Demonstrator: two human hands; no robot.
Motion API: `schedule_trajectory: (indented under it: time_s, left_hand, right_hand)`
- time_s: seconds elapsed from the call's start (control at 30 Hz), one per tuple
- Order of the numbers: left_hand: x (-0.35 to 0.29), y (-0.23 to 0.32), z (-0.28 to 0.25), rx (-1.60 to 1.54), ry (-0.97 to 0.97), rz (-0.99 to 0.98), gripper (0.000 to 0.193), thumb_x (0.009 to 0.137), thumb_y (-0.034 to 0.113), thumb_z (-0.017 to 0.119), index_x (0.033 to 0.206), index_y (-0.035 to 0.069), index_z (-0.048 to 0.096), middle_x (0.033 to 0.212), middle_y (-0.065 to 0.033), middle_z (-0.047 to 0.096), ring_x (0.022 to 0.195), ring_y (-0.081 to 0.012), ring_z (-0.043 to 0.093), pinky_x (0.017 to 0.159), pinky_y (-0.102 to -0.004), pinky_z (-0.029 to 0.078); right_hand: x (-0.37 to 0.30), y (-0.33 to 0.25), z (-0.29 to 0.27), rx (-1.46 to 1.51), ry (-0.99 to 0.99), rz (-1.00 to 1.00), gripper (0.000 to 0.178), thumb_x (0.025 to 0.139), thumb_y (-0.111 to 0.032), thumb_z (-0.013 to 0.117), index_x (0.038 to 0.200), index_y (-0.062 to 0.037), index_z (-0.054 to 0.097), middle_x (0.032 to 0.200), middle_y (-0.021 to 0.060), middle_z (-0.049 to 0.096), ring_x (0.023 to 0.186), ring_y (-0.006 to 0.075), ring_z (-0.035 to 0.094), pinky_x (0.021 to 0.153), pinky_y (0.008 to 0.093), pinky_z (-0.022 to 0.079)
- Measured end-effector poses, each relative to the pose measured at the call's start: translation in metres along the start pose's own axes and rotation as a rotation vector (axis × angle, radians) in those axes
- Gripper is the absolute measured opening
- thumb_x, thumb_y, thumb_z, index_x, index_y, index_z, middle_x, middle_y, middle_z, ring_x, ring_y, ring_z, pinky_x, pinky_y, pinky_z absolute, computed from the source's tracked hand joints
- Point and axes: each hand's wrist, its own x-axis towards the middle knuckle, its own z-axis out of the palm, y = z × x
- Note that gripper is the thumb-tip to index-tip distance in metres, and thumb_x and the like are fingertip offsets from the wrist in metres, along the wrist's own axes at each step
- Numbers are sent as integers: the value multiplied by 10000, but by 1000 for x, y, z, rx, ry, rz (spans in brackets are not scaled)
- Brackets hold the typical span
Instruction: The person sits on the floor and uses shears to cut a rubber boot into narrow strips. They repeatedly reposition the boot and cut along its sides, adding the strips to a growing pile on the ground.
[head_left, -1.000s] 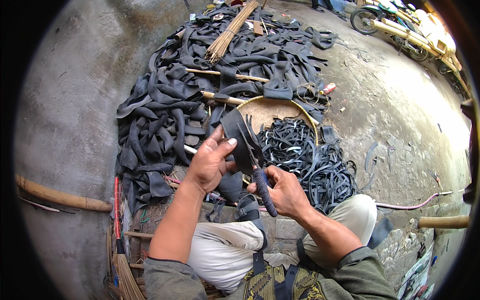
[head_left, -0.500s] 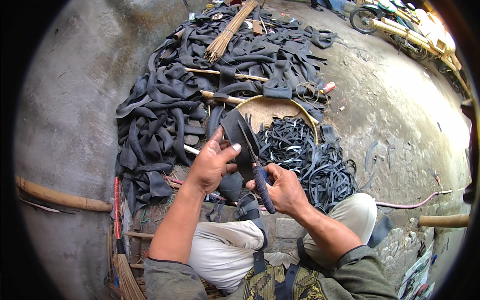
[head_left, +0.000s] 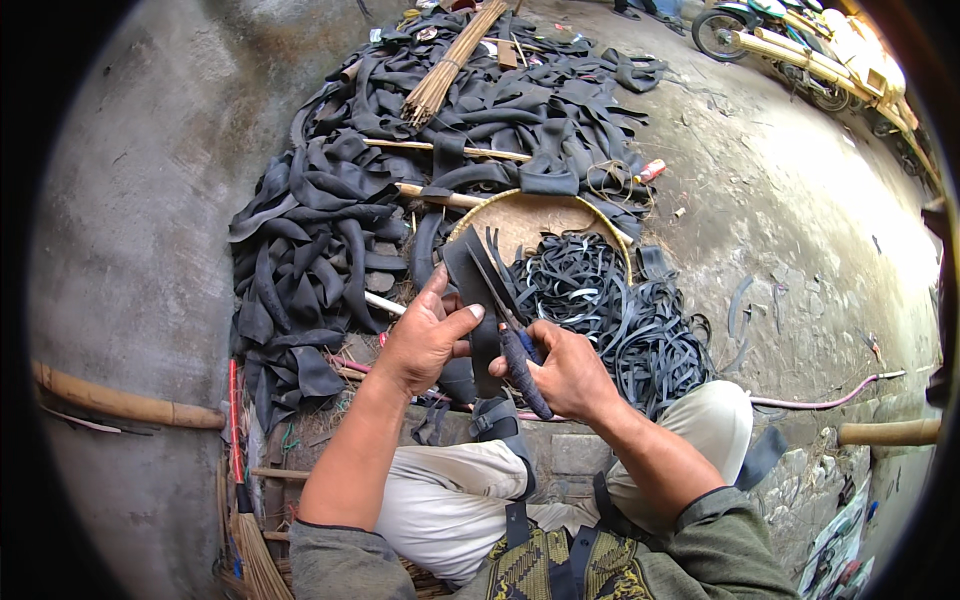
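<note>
A dark piece of rubber sheet is pinched between the thumb and fingers of my left hand, its lower part hanging past the thumb. My right hand grips a pair of scissors with dark, wrapped handles. The blades point up and away from me, lying along the right side of the rubber, with a narrow strip beside them. Just beyond my right hand, a tangled heap of thin black rubber strips spills over a round woven tray with a yellowish rim.
A large pile of black rubber pieces spreads ahead and left, with a bundle of thin sticks on top. A bamboo pole lies at left, near a stick broom. A motorcycle stands far right.
The rubber sheet has turned slightly and looks narrower, its lower part curling below my left thumb. The scissors have shifted a little against it. Both hands keep their hold.
</note>
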Motion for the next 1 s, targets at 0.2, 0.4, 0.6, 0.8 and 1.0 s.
schedule_trajectory:
  time_s: [0.2, 0.4, 0.6, 0.8, 1.0]
  left_hand:
    - [3, 8, -10, -263, 41, 22, 585, 1027, 55, 592, 1558, 131, 357, 1202, -61, 678, 1031, -181, 705, 816, -406, 631]
    - [-1, -1, -3, -129, 19, 3, 651, 1012, 34, 603, 1579, 139, 300, 1222, -81, 662, 1025, -179, 704, 801, -377, 641]
    - [-1, 0, -1, -37, -4, -6, 602, 1015, 49, 603, 1552, 124, 341, 1238, -77, 656, 1039, -167, 698, 807, -378, 649]
    - [2, 7, -7, -193, 81, 70, 447, 1055, 115, 565, 1480, 126, 428, 1266, -45, 655, 1057, -157, 697, 833, -421, 636]
    - [-3, -4, 1, -133, 67, 20, 443, 1036, 53, 579, 1450, 140, 449, 1222, -47, 653, 1051, -148, 680, 841, -389, 621]
  right_hand:
    - [-7, -4, 0, -18, -78, -1, 625, 798, -557, 854, 1008, 11, 703, 830, 147, 723, 708, 191, 673, 668, 369, 517]
    - [1, -1, -1, -118, 4, -75, 930, 762, -763, 757, 1179, 61, 648, 915, 270, 735, 892, 441, 740, 799, 485, 573]
    - [-1, -1, -3, -101, 6, -24, 783, 755, -686, 819, 1014, 40, 683, 802, 226, 715, 792, 362, 744, 716, 430, 560]
    - [-4, 1, 3, -86, 3, -56, 733, 747, -656, 845, 967, 25, 687, 744, 197, 700, 726, 330, 736, 670, 408, 551]
    - [0, 1, 0, -209, 126, -182, 836, 716, -715, 831, 1006, 48, 648, 826, 235, 708, 810, 420, 723, 725, 460, 552]
